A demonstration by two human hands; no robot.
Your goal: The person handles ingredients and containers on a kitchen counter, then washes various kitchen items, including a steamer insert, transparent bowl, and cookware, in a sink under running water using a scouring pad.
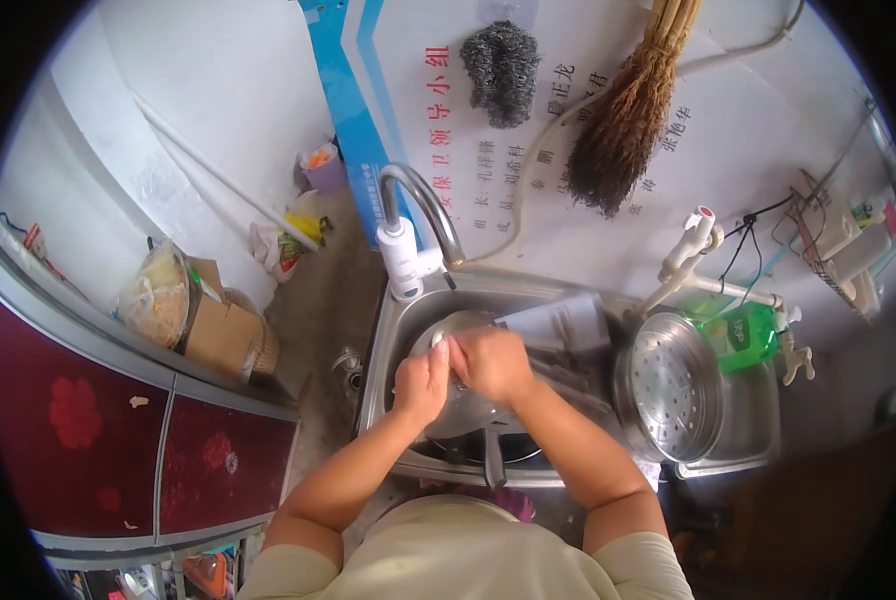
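Observation:
Both hands meet over the left basin of a steel sink (pixel 393 350). My left hand (pixel 424 380) has its fingers pressed together, the thumb against the right hand. My right hand (pixel 490 370) is curled into a fist. A tiny pale bit shows where they touch, too small to name. Just beneath them is a round, greyish, see-through lid (pixel 458 420). A dark pan with a grey handle (pixel 494 458) sits below the lid, its handle pointing toward my body. Whatever lies between the palms is hidden.
A white faucet (pixel 400 262) rises behind the basin. To the right are a perforated steel steamer (pixel 673 385), a green detergent bottle (pixel 740 338) and a white pipe tap (pixel 690 245). A straw broom (pixel 628 125) and a steel scourer (pixel 501 75) hang above. A dark red cabinet (pixel 68 420) flanks the left.

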